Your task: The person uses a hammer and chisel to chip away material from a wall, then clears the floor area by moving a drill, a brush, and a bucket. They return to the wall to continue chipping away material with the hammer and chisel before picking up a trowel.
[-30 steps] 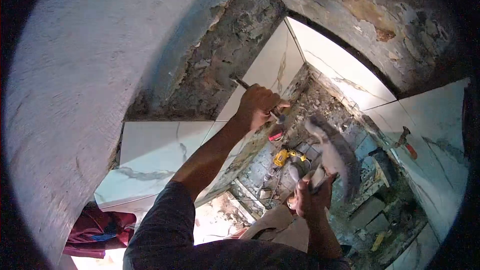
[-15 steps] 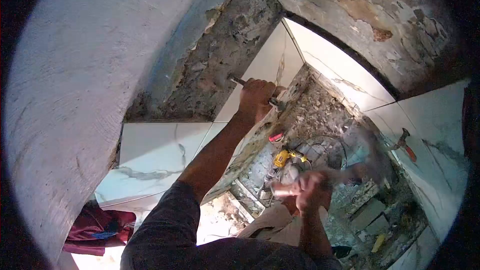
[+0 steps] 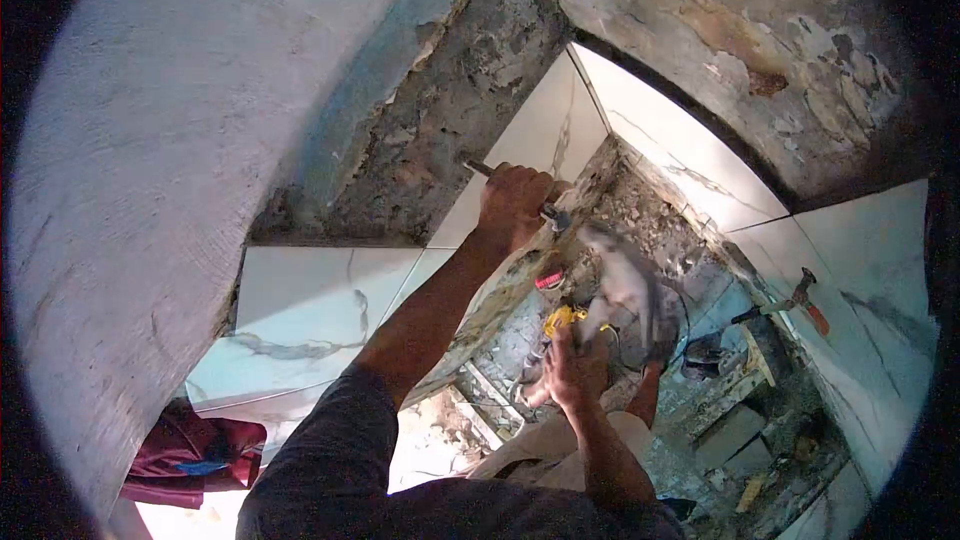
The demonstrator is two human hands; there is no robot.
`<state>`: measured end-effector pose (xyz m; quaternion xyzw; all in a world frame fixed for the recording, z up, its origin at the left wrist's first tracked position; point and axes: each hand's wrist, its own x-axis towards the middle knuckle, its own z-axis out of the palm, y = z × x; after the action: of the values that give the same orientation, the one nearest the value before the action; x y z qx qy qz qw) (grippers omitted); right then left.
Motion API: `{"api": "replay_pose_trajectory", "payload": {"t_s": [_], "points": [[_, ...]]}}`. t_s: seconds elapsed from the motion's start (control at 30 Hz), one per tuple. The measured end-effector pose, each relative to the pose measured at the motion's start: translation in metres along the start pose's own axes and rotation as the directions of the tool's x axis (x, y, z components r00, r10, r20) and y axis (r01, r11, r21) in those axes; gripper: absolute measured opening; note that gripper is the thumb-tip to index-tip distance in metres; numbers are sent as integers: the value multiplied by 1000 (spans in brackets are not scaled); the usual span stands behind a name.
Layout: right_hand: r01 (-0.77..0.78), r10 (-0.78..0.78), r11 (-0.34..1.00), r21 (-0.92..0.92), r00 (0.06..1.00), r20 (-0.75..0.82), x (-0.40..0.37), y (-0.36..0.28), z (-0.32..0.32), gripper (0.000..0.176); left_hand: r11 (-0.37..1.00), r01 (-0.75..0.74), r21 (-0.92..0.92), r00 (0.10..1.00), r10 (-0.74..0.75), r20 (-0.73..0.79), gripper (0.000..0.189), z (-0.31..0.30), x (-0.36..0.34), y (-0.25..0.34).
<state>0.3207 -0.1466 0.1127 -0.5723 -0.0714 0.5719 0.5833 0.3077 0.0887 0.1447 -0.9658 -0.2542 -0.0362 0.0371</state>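
Note:
My left hand (image 3: 513, 202) is wrapped round a metal chisel (image 3: 478, 167), whose tip points at the rough bare wall (image 3: 420, 165) just above the white tiles (image 3: 550, 125). The chisel's other end (image 3: 556, 217) sticks out on the right side of the fist. Lower down, my right hand (image 3: 577, 365) is closed on a hammer (image 3: 625, 280); its head and handle are smeared by motion, to the lower right of the chisel's end.
Below lie a yellow power tool (image 3: 563, 320), a red object (image 3: 549, 281) and tile pieces (image 3: 730, 437) among rubble. Another hammer (image 3: 803, 300) rests at the right tiles' edge. Dark red cloth (image 3: 195, 450) hangs lower left. My bare feet show below.
My right hand has moved slightly left and up, and the blurred hammer has swung from the right toward the chisel's end. My left hand stays nearly in place.

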Motion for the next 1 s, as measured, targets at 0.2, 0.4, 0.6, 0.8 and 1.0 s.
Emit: {"api": "replay_pose_trajectory", "payload": {"t_s": [0.2, 0.4, 0.6, 0.8, 1.0], "points": [[-74, 85, 890, 450, 996, -4, -13, 22, -20, 31, 809, -204, -551, 816, -170, -552, 10, -10, -38, -29], [131, -123, 946, 297, 991, -45, -26, -36, -28, 34, 895, -195, -401, 761, -120, -638, 15, -57, -64, -49], [467, -381, 700, -540, 884, 272, -32, -61, -24, 18, 827, 30, -561, 819, -342, -460, 16, -34, -75, -91], [627, -198, 633, -455, 699, 688, -50, -158, 25, 26, 419, 293, -860, 718, -690, -92, 16, -37, -85, -129], [709, -321, 340, -617, 705, 633, -25, -144, 65, 24, 381, 289, -878, 702, -708, -77, 17, -53, -83, -129]]}}
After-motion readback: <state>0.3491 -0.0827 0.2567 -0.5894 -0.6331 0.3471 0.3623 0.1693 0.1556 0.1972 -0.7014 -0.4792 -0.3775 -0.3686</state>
